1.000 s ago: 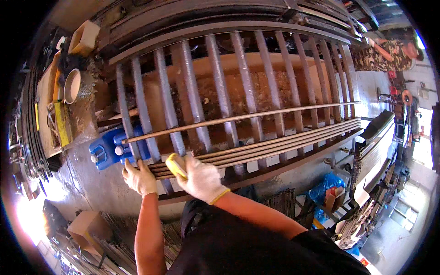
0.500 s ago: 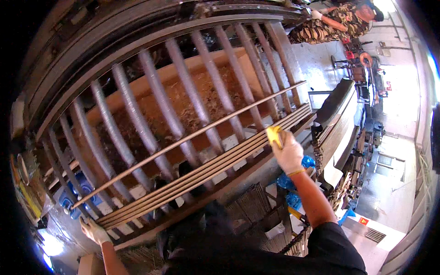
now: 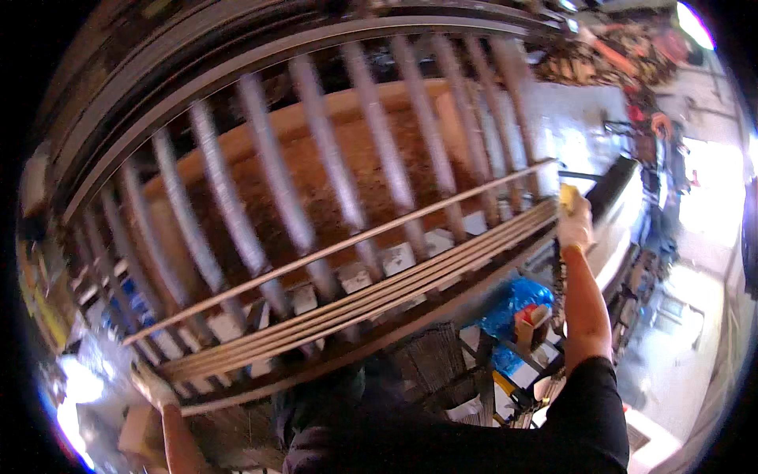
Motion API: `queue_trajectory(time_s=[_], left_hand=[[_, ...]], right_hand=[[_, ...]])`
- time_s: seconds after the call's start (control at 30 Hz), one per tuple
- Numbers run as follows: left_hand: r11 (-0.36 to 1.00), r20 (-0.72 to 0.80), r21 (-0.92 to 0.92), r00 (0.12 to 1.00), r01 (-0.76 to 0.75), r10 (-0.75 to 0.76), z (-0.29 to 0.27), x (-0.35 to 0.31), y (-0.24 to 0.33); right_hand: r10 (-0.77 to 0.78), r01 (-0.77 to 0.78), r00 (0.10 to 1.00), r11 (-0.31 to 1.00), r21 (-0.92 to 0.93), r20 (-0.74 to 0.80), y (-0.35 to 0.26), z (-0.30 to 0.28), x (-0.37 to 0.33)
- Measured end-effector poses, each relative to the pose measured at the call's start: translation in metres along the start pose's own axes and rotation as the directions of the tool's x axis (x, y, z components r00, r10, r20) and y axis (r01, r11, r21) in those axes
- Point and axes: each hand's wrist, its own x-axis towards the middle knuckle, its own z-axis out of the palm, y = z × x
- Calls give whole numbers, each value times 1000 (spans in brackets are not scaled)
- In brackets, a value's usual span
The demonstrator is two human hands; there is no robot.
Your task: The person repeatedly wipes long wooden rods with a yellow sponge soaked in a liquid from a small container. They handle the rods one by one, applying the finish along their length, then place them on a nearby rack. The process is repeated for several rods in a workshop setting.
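Observation:
A bundle of several long, thin rods [image 3: 379, 296] lies side by side across a rack of metal bars [image 3: 264, 170]. One separate rod [image 3: 347, 241] rests on the bars a little farther off, roughly parallel to the bundle. My left hand [image 3: 155, 389], in a pale glove, is at the bundle's left end, its blurred fingers stretched toward the rod ends. At the right end is my gloved right hand [image 3: 579, 225], closed on a small yellow pad [image 3: 568, 197] whose exact kind I cannot make out. The pad is beside the rod ends; whether it touches them is unclear.
Beneath the bars sits a brown trough [image 3: 410, 126] of loose material. Blue plastic [image 3: 517, 304] lies below my right forearm, beside a stack of dark rods [image 3: 430, 355]. Another person in camouflage clothing [image 3: 616, 55] is at the far right.
My right hand has slid right with the yellow pad, from along the bundle to its right end. My left hand stays at the left end. The view has shifted and blurred.

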Motion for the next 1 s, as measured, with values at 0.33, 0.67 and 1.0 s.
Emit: queue_trajectory(time_s=[0.33,0.67,1.0], left_hand=[[867,-85,441,951,-231,297,15,2,21],[869,-124,444,945,-219,302,13,-5,48],[870,-94,438,951,-227,296,7,0,54]], right_hand=[[-173,74,954,927,367,245,-136,-56,-223],[-438,234,851,811,536,290,-369,-104,-498],[-834,503,540,427,751,112,-565,-114,-650]])
